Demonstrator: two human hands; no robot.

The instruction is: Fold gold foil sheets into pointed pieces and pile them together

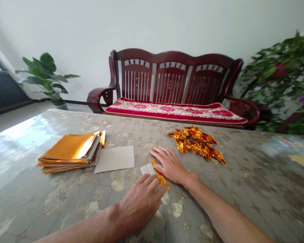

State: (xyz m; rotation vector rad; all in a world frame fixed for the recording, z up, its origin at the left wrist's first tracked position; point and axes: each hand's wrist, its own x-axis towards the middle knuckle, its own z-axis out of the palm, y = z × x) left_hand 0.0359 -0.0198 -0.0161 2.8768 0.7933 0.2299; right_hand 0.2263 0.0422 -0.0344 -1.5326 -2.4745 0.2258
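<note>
A sheet of gold foil paper (147, 168) lies on the table between my hands, its pale back up and one gold edge folded over in a strip. My left hand (144, 199) is on its near end, fingers curled and thumb close to the strip's near tip. Flat over the far end rests my right hand (171, 165), fingers stretched out, thumb against the gold strip. Part of the sheet is hidden under both hands. To the left are a pale sheet (116, 159) and a stack of gold foil papers (69, 148). Several folded gold paper pieces (196, 143) lie beyond my right hand.
The table (76, 189) has a patterned, glossy cover. Clear plastic packaging (283, 146) lies at the right edge. Behind the table stands a dark wooden bench (171, 76) with a red patterned seat cover (172, 109). Potted plants (47, 76) flank it.
</note>
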